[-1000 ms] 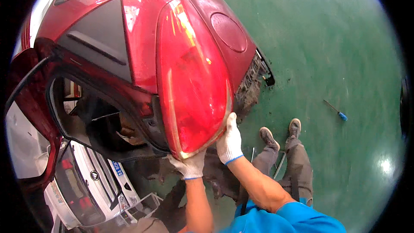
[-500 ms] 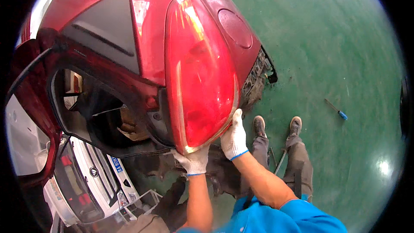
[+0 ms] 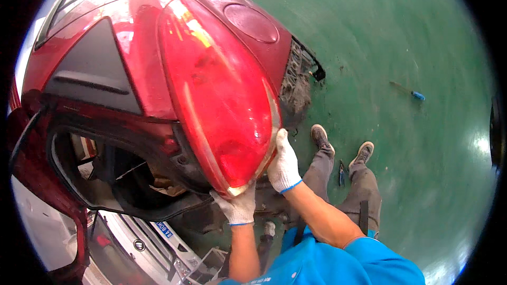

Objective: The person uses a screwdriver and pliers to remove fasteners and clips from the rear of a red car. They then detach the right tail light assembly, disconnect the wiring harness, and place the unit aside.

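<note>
A long red tail light sits at the rear corner of a dark red car. Both hands wear white knit gloves with blue cuffs. My left hand grips the light's lower tip, its fingers mostly hidden behind the lens. On the outer lower edge, my right hand holds on with the thumb laid up along the rim and the other fingers out of sight underneath. Whether the light is loose from the body is hard to tell.
A screwdriver with a blue handle lies on the green floor, and pliers lie between my feet. The bumper area shows exposed, dirty parts. Left of me are the open rear hatch and a white vehicle.
My view has shifted, so the car and its light now appear further left and more tilted. Both hands keep their grip on the light's lower end. The pliers have come into view.
</note>
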### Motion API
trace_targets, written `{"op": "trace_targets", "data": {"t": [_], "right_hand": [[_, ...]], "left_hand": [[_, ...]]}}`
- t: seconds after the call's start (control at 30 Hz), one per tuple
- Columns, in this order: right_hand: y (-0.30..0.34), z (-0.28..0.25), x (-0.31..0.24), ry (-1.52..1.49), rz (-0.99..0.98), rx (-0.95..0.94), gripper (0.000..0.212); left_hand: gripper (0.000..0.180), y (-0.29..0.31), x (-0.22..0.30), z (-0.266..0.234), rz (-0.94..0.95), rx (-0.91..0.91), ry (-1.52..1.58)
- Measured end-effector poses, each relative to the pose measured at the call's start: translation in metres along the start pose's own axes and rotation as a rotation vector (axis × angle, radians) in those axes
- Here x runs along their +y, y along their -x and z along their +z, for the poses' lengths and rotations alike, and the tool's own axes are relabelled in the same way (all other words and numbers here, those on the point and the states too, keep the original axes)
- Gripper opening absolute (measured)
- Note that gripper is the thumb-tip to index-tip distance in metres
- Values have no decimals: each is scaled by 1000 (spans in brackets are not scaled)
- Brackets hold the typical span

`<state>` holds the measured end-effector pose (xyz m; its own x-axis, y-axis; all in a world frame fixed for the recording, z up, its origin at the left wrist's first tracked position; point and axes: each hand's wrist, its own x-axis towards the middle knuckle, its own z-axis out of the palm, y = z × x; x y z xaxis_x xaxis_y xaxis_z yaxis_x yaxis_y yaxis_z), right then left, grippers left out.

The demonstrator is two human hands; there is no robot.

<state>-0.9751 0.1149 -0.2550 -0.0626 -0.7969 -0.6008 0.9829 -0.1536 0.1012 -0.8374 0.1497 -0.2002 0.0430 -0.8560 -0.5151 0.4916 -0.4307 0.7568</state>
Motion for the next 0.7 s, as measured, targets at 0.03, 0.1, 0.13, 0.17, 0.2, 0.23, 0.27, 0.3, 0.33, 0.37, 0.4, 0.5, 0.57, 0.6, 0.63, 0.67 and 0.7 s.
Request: {"op": "trace_targets", "data": {"t": [0.03,0.1,0.13,0.17,0.2,0.23,0.27,0.3,0.33,0.37,0.4,0.5,0.57,0.6,0.63,0.67,0.7], "right_hand": [[2,-1,-1,17,5,45,56],[-3,-5,-3,57,3,58,55],[-6,-6,0,82,-17,35,55],[-6,-10,2,81,-7,36,54],[-5,-4,-1,96,-2,23,53],[-1,1,-1,113,4,12,52],[2,-3,-1,123,-11,21,53],[6,-3,-1,136,3,-4,55],[5,-1,1,140,19,-32,56],[5,1,-2,118,31,-56,59],[5,2,-5,97,45,-65,62],[-3,-2,7,42,-46,-9,63],[-1,0,15,21,-41,14,65],[1,0,16,13,-52,5,65],[0,1,16,-42,-74,7,63],[-2,2,18,-42,-80,8,62],[-3,0,19,-49,-95,17,62]], "left_hand": [[90,-2,3,-3,-36,7,25],[81,6,16,-9,-100,88,-30],[78,9,24,-15,-126,191,-106],[75,11,31,-23,-151,297,-179],[72,14,36,-23,-171,393,-233],[62,22,41,-24,-83,387,-375],[56,29,46,-24,15,390,-545],[56,34,44,-29,305,407,-871],[56,34,42,-32,596,432,-1206],[54,33,48,-13,726,438,-1305],[51,31,61,2,830,393,-1474],[44,10,89,49,1143,141,-1709],[39,-16,111,65,1238,50,-1776],[37,-27,117,71,1271,-11,-1816],[36,-35,120,79,1299,-15,-1851],[35,-39,122,87,1331,-21,-1888],[34,-39,123,93,1322,-39,-1931]]}}
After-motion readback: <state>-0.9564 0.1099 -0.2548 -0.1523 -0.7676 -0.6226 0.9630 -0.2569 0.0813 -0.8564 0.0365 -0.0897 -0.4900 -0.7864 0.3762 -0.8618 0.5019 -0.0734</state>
